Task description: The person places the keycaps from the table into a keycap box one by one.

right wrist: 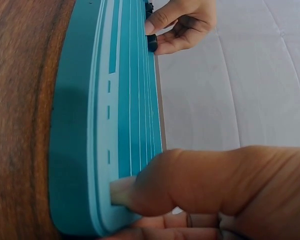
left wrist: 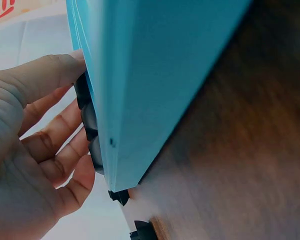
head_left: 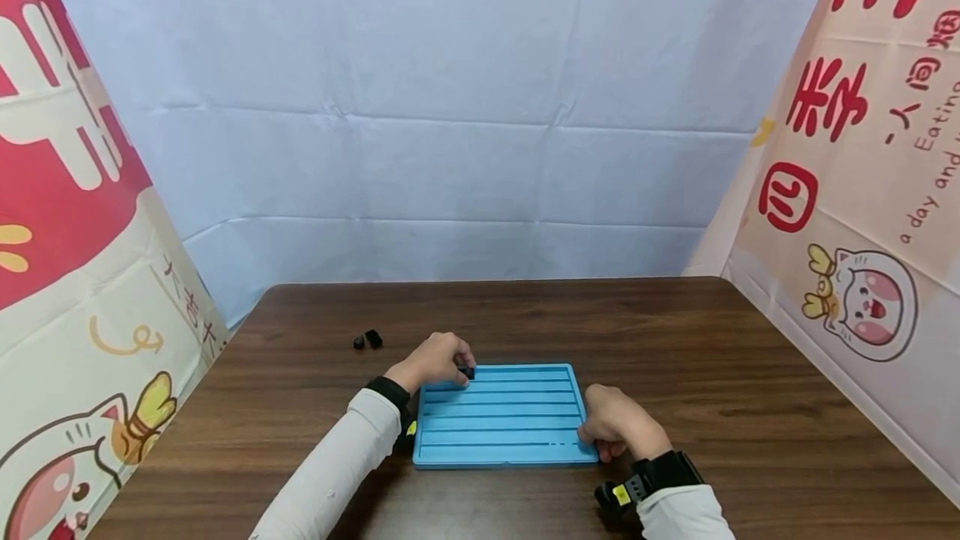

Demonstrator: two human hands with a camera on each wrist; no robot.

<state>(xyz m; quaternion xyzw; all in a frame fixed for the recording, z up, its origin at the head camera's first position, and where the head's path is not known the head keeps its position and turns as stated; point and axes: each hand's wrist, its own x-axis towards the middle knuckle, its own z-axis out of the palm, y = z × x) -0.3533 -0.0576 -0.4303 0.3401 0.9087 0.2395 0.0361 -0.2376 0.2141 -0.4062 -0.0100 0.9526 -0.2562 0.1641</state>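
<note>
A light-blue tray (head_left: 502, 421) with parallel grooves lies on the table. My left hand (head_left: 437, 361) is over its far left corner, thumb and fingers pinching a small black piece (right wrist: 152, 43) at the far edge. In the left wrist view, several rounded black pieces (left wrist: 94, 154) stand in a row along the tray, beside the fingers. My right hand (head_left: 618, 419) grips the near right corner of the tray. The right wrist view shows its thumb (right wrist: 157, 187) on top of the rim and curled fingers lower down. What is printed or shaped on the black pieces cannot be made out.
Two loose black pieces, a rounder one (head_left: 358, 342) and a blockier one (head_left: 373, 339), lie on the wooden table (head_left: 600, 332) beyond the tray to the left. A pale cloth (head_left: 450, 148) hangs behind the table, with printed cloths at both sides.
</note>
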